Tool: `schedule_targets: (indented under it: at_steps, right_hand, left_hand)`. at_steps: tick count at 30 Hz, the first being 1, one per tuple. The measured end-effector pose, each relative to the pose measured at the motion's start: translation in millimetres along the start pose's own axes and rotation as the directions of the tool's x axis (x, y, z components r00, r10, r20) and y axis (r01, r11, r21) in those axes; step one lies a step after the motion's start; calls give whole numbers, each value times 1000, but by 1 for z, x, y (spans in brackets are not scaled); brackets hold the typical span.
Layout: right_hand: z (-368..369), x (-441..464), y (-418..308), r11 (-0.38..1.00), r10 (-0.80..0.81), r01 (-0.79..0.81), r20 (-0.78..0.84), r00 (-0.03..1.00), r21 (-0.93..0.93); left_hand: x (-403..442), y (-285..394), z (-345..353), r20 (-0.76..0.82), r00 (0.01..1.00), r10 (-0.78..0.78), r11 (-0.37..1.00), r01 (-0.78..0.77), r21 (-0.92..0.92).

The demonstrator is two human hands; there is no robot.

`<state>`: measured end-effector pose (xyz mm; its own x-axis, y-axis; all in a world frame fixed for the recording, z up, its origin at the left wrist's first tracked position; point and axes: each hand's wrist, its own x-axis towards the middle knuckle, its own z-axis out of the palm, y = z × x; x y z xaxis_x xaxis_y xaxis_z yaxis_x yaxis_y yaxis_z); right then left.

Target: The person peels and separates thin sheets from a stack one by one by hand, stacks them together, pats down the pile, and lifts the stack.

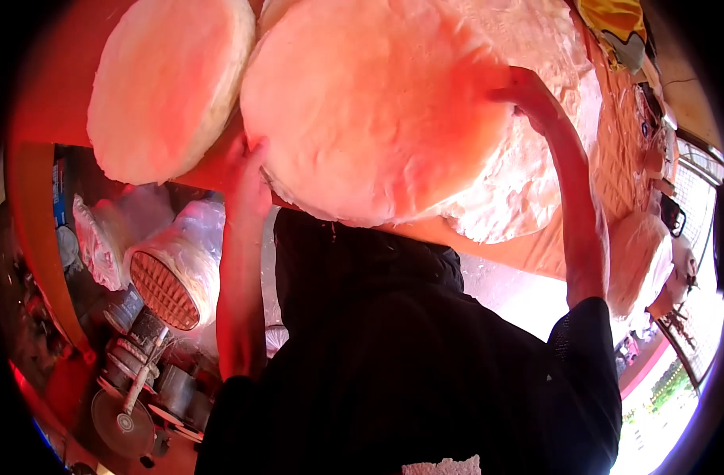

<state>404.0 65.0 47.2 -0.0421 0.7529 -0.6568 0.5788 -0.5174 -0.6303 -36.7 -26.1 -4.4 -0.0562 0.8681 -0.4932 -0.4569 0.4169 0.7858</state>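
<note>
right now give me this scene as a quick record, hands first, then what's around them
left hand: at the left edge of the large round pad
right hand: at that pad's right side
grip: firmness unclear for both
second round pad: left of the large one
support: orange surface
lower left: plastic-wrapped bundle

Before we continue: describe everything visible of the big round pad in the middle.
The big round pad looks soft and fibrous, orange-pink in this light, with a wrinkled face and uneven rim. It lies over the table, overlapping a crumpled sheet on its right. The left hand touches its left rim; the right hand, its right side. Its far edge is cut off.
</note>
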Motion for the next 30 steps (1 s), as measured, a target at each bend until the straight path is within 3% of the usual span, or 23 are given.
schedule_targets:
  at_steps: [2,4,5,8,9,10,12,14,15,16,18,22,23,26,30]
  right_hand:
    - [10,0,2,963,-128,139,-60,990,231]
    - [33,-4,19,805,-455,516,-252,854,293]
    - [39,-11,20,849,-502,528,-268,822,30]
    - [26,-22,1,971,-18,49,-129,992,235]
    - [22,-12,6,931,30,31,-161,987,364]
    - [11,0,6,905,76,-27,-100,992,424]
    - [8,32,28,848,-62,92,-74,995,521]
    - [19,10,-6,951,-97,128,-121,988,282]
    - [17,5,-13,897,-119,134,-62,991,422]
    - [10,-2,-22,920,-145,143,-23,989,364]
    - [-32,5,7,920,-220,252,-138,966,299]
    - [-29,-7,-93,877,-269,330,-211,940,350]
    - [-28,-14,-123,864,-278,350,-237,931,363]
    - [-1,-15,-182,829,-281,395,-316,906,396]
    - [125,69,-234,716,-422,495,-260,868,492]
  left_hand:
    - [-4,-5,1,9,998,55,998,-55,22]
    - [0,-6,7,-45,994,95,994,-92,67]
    - [5,-7,10,-50,992,113,993,-112,32]
    - [-1,0,12,-21,994,105,993,-104,52]
    - [-5,4,10,4,997,75,984,-75,162]
    - [-5,1,8,37,995,92,987,-97,130]
    - [-7,-3,4,25,993,119,978,-122,172]
    - [-7,1,8,4,996,86,991,-85,101]
    - [-11,16,19,35,998,51,997,-54,63]
    - [-11,17,21,20,998,51,997,-52,62]
    - [-15,40,33,152,980,126,992,-124,-26]
    - [-4,111,24,148,981,129,984,-108,-143]
    - [-2,138,14,113,981,157,986,-149,-74]
    - [10,206,-38,-65,975,214,976,-211,55]
    - [43,273,-140,4,960,280,952,-279,128]
